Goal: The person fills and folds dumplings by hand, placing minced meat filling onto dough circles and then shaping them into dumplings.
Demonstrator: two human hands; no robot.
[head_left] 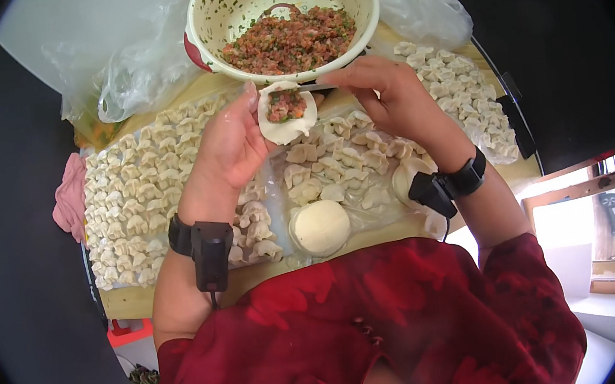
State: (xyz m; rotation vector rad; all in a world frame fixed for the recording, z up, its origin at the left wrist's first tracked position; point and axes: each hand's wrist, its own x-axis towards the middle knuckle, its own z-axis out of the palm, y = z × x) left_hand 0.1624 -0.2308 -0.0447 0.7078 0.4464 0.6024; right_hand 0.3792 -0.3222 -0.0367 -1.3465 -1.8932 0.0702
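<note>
My left hand (pixel 231 141) holds a round dumpling wrapper (pixel 285 132), its fingers partly hidden beneath. On the wrapper lies a portion of meat filling (pixel 286 106) flecked with green. My right hand (pixel 386 95) grips a thin metal utensil (pixel 317 87) whose tip reaches the filling; its exact kind is hard to make out. Just beyond both hands stands a large cream bowl (pixel 193 35) with red handles, partly filled with chopped meat mix (pixel 291 40). Nearer my body, a stack of round wrappers (pixel 321 228) sits among the dumplings.
Rows of folded dumplings (pixel 146 190) cover the left of the table (pixel 128 304). More dumplings (pixel 348 150) lie in the middle and another batch (pixel 459 97) at the right. Clear plastic bags (pixel 145 70) flank the bowl. A pink cloth (pixel 70 198) hangs at the left edge.
</note>
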